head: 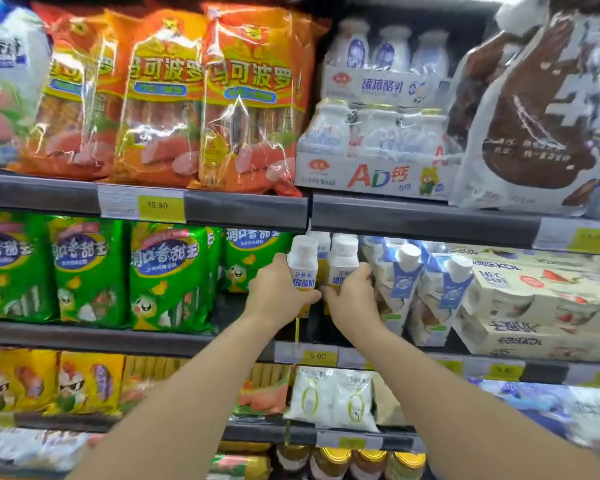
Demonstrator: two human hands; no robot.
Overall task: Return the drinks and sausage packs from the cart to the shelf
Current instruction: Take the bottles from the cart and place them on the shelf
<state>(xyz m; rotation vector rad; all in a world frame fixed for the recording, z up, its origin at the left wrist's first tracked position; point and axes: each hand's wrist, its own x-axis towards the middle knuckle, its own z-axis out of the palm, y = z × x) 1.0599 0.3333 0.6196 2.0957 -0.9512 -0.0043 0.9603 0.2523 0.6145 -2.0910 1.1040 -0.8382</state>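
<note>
fingers (309,295) wrapped on two bottles (302,263), seemingly above shelf edge (243,342)

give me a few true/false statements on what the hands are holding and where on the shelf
1. Each hand holds a white bottle: the left hand grips the left bottle, the right hand the right bottle. True.
2. The bottles are at the top shelf beside the orange sausage packs. False: they are one shelf lower, right of the green sausage packs.
3. Blue-and-white cartons stand just right of the right hand. True.
4. Both bottles have their caps off. False: both carry white caps.
5. The price tag below the hands is yellow. True.
</note>
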